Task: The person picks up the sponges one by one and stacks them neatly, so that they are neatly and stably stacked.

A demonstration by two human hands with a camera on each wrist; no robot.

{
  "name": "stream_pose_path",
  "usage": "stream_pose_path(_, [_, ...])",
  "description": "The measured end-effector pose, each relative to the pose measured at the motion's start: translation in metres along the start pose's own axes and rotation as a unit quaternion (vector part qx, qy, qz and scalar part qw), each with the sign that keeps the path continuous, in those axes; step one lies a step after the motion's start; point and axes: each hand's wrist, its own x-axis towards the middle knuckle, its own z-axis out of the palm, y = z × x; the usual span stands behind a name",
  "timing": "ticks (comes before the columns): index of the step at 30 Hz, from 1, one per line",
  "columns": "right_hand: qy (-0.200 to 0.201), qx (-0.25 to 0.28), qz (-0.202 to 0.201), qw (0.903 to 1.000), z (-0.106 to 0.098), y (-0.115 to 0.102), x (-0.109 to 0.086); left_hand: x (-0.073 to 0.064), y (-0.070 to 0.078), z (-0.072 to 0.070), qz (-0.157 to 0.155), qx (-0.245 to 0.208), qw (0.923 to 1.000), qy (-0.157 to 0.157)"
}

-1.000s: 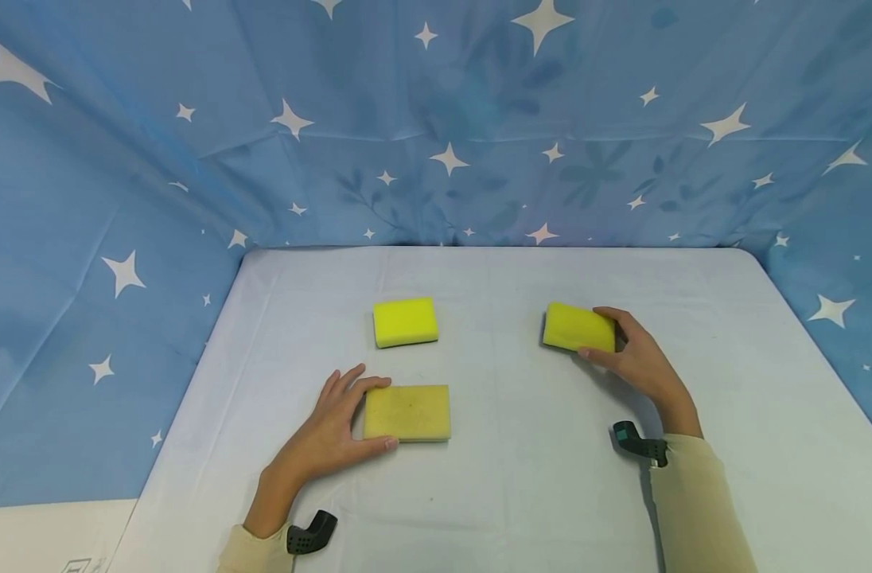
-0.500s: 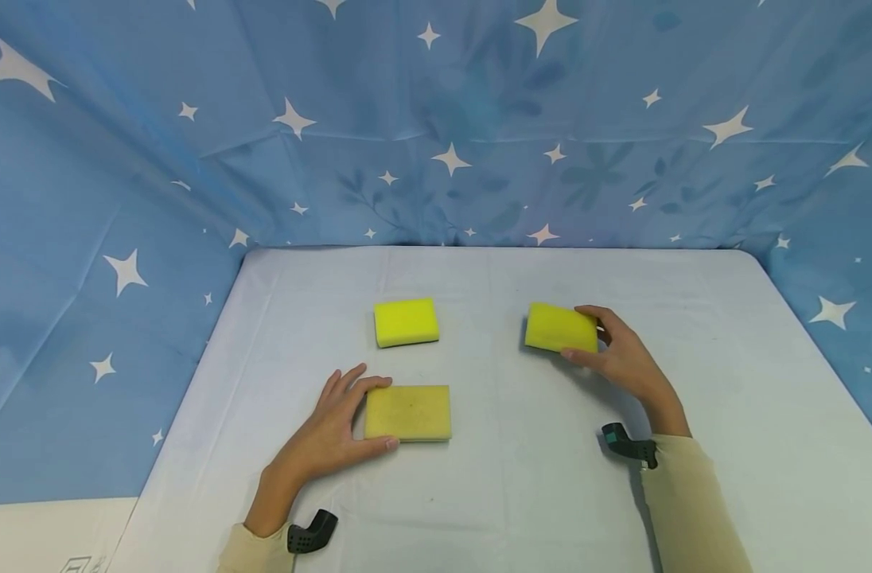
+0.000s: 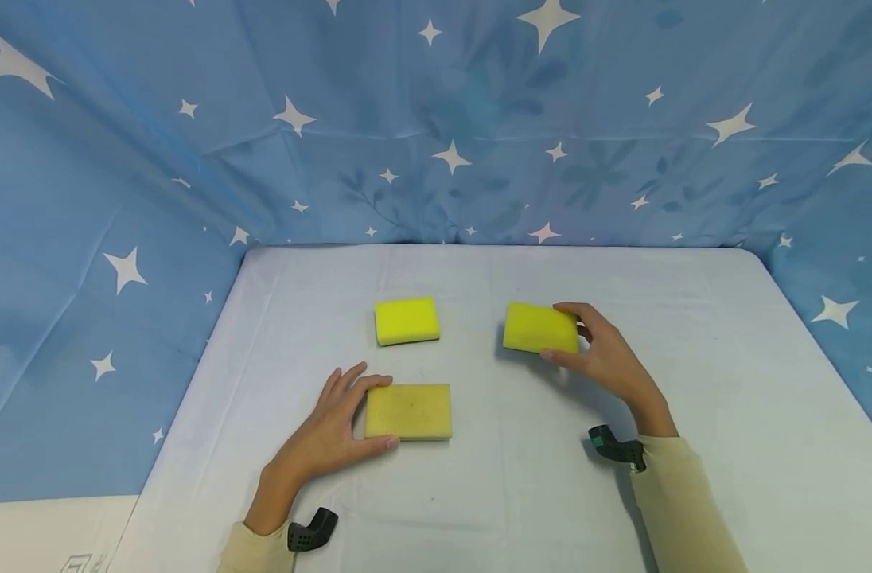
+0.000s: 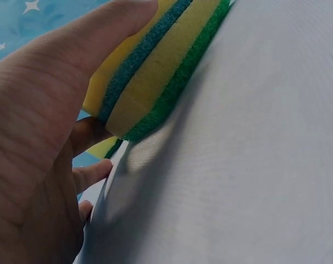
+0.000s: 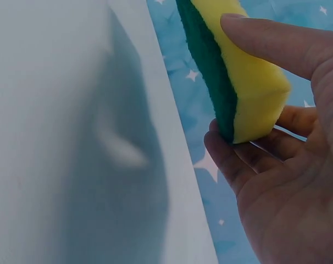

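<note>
My left hand rests on the table, thumb and index finger gripping the short end of two stacked sponges. In the left wrist view the upper sponge has a blue scouring layer beneath it, and the lower sponge has a green one against the white cloth. My right hand pinches another yellow sponge at its right end. The right wrist view shows that sponge's green scouring side facing the table, raised above it with a shadow below.
A bright yellow sponge lies on the white-covered table beyond the stack. Blue star-patterned curtain stands along the back and both sides. Each wrist wears a black band device.
My right hand has carried its sponge leftward over the table, nearer the middle. The left hand, the stack and the far sponge have stayed in place.
</note>
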Motion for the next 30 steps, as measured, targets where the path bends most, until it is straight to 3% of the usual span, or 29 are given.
stream_pose_path(13, [-0.012, 0.004, -0.054, 0.9985, 0.024, -0.017, 0.005, 0.002, 0.0, -0.001, 0.01, 0.005, 0.9999, 0.001])
stream_pose_path(30, [-0.029, 0.031, -0.092, 0.9948, 0.057, -0.043, 0.003, 0.002, -0.002, -0.001, 0.021, 0.0, 0.9998, 0.006])
